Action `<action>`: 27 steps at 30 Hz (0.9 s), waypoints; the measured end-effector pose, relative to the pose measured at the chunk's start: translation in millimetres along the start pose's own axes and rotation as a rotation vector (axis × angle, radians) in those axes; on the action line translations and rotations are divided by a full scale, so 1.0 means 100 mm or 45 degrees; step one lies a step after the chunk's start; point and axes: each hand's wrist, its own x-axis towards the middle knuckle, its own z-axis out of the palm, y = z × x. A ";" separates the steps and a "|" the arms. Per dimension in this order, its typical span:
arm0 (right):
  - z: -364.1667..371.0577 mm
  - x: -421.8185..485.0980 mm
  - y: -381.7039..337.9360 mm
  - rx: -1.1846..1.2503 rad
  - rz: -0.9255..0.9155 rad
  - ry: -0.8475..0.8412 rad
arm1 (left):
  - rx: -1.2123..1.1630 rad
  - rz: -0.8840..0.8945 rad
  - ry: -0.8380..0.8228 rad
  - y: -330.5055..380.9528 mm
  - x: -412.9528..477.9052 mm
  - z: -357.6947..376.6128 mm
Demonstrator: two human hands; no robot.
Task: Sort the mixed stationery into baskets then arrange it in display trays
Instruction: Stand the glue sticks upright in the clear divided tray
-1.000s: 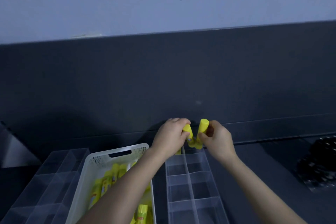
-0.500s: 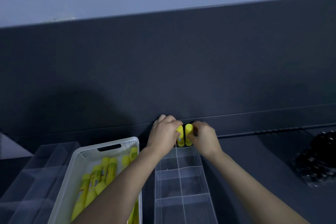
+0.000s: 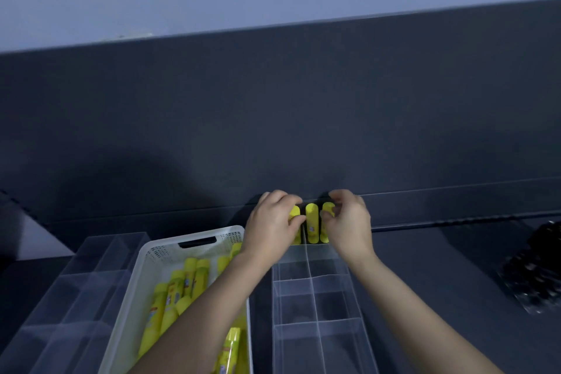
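Observation:
Three yellow glue sticks stand upright in the far compartments of a clear divided display tray point(image 3: 315, 307). My left hand point(image 3: 273, 226) grips the left glue stick point(image 3: 294, 213). My right hand point(image 3: 349, 222) pinches the right glue stick point(image 3: 327, 212) at its cap. The middle glue stick point(image 3: 312, 222) stands free between them. A white perforated basket point(image 3: 170, 255) to the left holds several more yellow glue sticks point(image 3: 179, 291), partly hidden by my left forearm.
A second clear divided tray point(image 3: 69, 291) sits at the far left. A dark pack of black items point(image 3: 537, 273) lies on the dark table at the right. A dark panel rises right behind the trays.
The glue sticks went down from mid-air into the tray's far compartments. Three now stand side by side, where two showed half a second ago. Both hands stay on them.

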 end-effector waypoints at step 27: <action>1.26 -1.33 -0.95 -0.456 -0.307 -1.125 | 0.201 -0.526 -0.480 -1.38 -1.20 -1.10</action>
